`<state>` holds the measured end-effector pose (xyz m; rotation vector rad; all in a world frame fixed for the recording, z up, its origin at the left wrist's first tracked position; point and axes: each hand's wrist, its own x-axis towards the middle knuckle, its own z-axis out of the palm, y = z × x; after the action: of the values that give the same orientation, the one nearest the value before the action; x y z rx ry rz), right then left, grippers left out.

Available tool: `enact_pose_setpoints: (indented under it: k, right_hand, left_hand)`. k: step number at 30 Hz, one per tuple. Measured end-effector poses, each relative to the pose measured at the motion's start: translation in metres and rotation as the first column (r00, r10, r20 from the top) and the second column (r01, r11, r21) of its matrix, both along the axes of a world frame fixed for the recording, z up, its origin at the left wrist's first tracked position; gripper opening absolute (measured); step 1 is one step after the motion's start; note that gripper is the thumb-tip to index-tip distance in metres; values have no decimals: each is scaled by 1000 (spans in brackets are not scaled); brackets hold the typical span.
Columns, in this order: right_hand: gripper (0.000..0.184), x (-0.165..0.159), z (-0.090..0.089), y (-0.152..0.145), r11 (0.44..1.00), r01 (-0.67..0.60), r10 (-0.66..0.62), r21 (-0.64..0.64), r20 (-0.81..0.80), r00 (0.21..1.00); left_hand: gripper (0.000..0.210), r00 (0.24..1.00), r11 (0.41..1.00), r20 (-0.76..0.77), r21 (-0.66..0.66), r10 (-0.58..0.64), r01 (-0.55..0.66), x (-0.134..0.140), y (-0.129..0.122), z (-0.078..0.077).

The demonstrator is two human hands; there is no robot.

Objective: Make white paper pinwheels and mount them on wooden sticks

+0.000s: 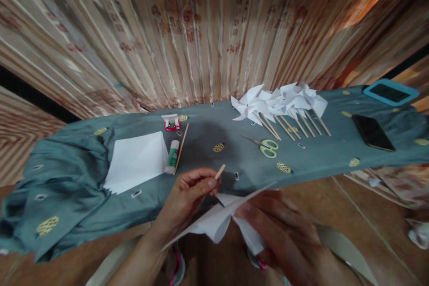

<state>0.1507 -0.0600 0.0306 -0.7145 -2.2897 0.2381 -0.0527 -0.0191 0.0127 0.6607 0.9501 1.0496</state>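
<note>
My left hand (194, 192) pinches a thin wooden stick (220, 171) between thumb and fingers, its tip pointing up and away from me. Closed on a white paper pinwheel (216, 223) is my right hand (275, 223), with its thumb and fingers at the folded middle. The pinwheel's blades spread out in front of my left wrist, over the near edge of the cloth-covered table. Where the stick's lower end meets the paper is hidden.
On the cloth (201, 143) lie a paper stack (137, 161), a glue stick (173, 156), another wooden stick (181, 148) and a small red box of pins (172, 123). Green-handled scissors (268, 148), several finished pinwheels (278, 103), a black phone (372, 132) and a blue-framed tablet (390, 92) lie rightward.
</note>
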Motion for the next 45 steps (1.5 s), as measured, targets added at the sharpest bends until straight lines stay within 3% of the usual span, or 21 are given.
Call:
enact_pose_setpoints:
  k: [4,8,13,24,29,36,45]
  right_hand:
    - [59,-1,-1,-5,1000,-13,13,11,-1,1000]
    - [49,0,-2,1,999,17,-18,-48,-26,999]
    - [46,-1,2,10,999,49,-51,-21,-91,995]
    - [47,-11,-7,15,964,170,-215,-203,-224,951]
    - [36,-13,-5,17,931,199,-279,-306,-245,928]
    - [22,-10,2,27,972,68,-123,-224,-245,962]
    - [41,-6,0,21,997,66,-73,-38,-200,977]
  left_hand:
    - [21,1000,1000,-21,12,19,-19,-2,-5,0]
    - [28,995,999,-98,19,-32,34,-2,-8,6]
    - [34,988,995,-133,48,-83,90,2,-10,10]
    - [30,984,988,-86,4,-154,155,6,-16,8]
    - [30,982,989,-135,54,-130,139,6,-16,9]
    - [21,969,978,-222,149,-108,143,3,-14,8]
    - [13,967,975,-240,178,-88,133,4,-18,9]
